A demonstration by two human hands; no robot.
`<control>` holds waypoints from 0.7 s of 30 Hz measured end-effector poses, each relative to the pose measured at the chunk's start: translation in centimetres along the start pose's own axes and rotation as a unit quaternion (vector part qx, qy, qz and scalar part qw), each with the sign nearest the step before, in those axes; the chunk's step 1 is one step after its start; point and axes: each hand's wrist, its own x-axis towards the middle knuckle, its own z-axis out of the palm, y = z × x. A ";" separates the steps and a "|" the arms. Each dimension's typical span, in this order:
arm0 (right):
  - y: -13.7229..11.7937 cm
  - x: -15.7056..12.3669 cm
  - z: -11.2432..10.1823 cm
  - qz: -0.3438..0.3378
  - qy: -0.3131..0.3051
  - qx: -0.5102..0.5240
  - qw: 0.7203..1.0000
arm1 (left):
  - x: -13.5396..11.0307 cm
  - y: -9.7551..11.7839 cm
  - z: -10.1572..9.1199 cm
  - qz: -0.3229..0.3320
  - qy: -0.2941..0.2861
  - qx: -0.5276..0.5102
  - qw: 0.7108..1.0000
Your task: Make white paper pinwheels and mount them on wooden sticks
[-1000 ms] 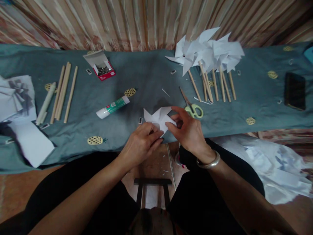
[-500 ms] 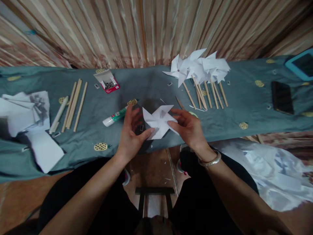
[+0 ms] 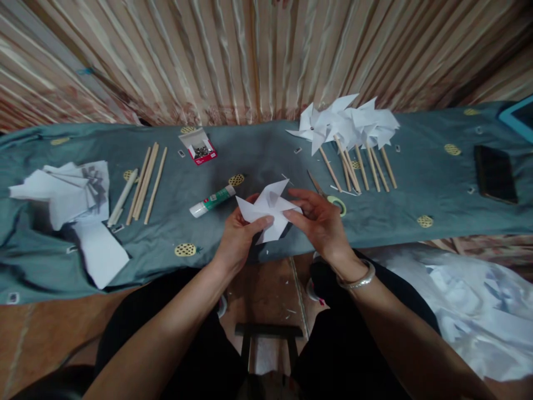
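A white paper pinwheel (image 3: 270,204) with folded blades is held between my two hands, above the near part of the cloth-covered table. My left hand (image 3: 239,233) grips its left side, thumb on top near the centre and fingers underneath. On the right side my right hand (image 3: 318,219) pinches a blade between thumb and fingers. A glue stick (image 3: 213,201) lies left of the pinwheel. Just beyond my right hand are scissors (image 3: 336,203) with light green handles, partly hidden by the hand.
Finished pinwheels (image 3: 345,125) on wooden sticks lie at the back right. A red box of pins (image 3: 202,149), loose wooden sticks (image 3: 145,183) and white paper (image 3: 62,191) are on the left. A phone (image 3: 495,173) rests far right. A plastic bag (image 3: 470,311) sits below the table edge.
My left hand has closed from a spread pose onto the pinwheel, its thumb now near the centre. My right hand stays on the right side. The view has shifted slightly left.
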 end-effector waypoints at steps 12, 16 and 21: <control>-0.5 -0.3 1.3 -0.023 -0.015 -0.030 0.999 | 0.4 1.2 -0.3 0.040 0.021 -0.010 0.999; -1.6 -0.5 1.4 -0.062 -0.012 -0.073 0.995 | 0.6 2.1 -0.6 0.079 0.052 0.029 0.995; -1.8 0.0 1.3 -0.078 -0.031 -0.048 0.995 | 1.3 3.9 -2.1 0.134 0.070 0.056 0.987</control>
